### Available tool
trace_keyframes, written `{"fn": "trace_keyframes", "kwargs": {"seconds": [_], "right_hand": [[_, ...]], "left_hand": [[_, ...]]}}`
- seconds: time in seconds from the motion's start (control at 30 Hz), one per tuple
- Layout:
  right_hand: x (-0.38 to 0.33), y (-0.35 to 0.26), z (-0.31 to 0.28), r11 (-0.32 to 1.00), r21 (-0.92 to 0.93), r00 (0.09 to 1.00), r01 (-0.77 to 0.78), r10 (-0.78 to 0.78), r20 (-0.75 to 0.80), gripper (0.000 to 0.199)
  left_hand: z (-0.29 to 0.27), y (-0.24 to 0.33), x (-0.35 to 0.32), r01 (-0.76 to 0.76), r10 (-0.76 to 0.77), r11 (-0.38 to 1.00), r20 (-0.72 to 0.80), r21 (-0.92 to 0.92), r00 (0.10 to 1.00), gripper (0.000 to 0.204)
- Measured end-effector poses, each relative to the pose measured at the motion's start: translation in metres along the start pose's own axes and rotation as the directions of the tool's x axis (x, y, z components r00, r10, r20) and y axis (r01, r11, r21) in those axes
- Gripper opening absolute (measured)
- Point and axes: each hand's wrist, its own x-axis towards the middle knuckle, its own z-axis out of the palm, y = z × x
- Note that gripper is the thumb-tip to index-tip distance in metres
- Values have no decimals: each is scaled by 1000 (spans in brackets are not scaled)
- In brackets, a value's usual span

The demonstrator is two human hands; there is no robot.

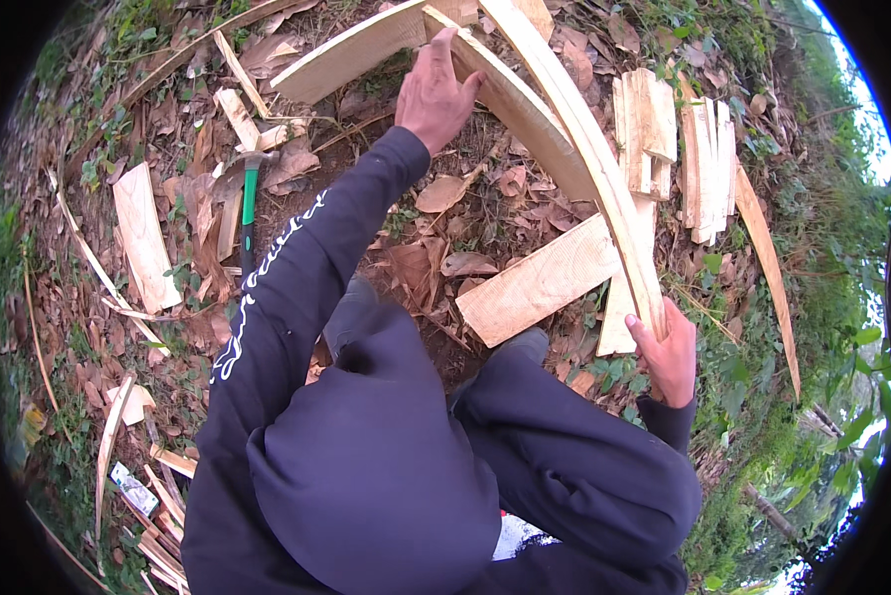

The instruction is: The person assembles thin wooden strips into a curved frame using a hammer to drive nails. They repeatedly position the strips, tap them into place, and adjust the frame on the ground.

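Leaf-littered ground surrounds the crouching person. Their right hand grasps the near end of a long, pale wooden strip; the left hand touches a broad, pale wooden plank beside it, its grip unclear. Probably they're positioning pieces, which calls for steadiness next. The strip's far end is cut off.

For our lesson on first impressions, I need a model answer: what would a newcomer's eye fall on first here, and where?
Probably the long pale wooden strip, curving in this fisheye view from the top edge down to the right hand. Next, the left hand touching a plank near the top centre. Then the green-gripped hammer, bright among brown leaves on the left.
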Motion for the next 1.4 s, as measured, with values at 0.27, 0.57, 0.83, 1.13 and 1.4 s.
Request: {"fn": "trace_keyframes", "kwargs": {"seconds": [0.27,0.57,0.83,1.13,1.4], "right_hand": [[-9,1,-18,999,-39,999,-29,29,14,31],[10,13,-25,997,-75,1000,27,-27,4,35],[27,21,-44,982,104,979,-156,141,145,35],[35,-28,-91,942,97,889,-321,264,373,28],[59,-60,-75,955,75,899,-287,242,365,27]], "left_hand": [[56,27,25,123,-64,937,188,-328,980,60],[108,47,40,528,69,472,627,-706,776,60],[164,78,-23,704,339,406,811,-583,476,50],[116,51,-93,857,475,-514,818,-42,325,78],[79,56,-138,749,75,-446,813,-490,577,47]]}}
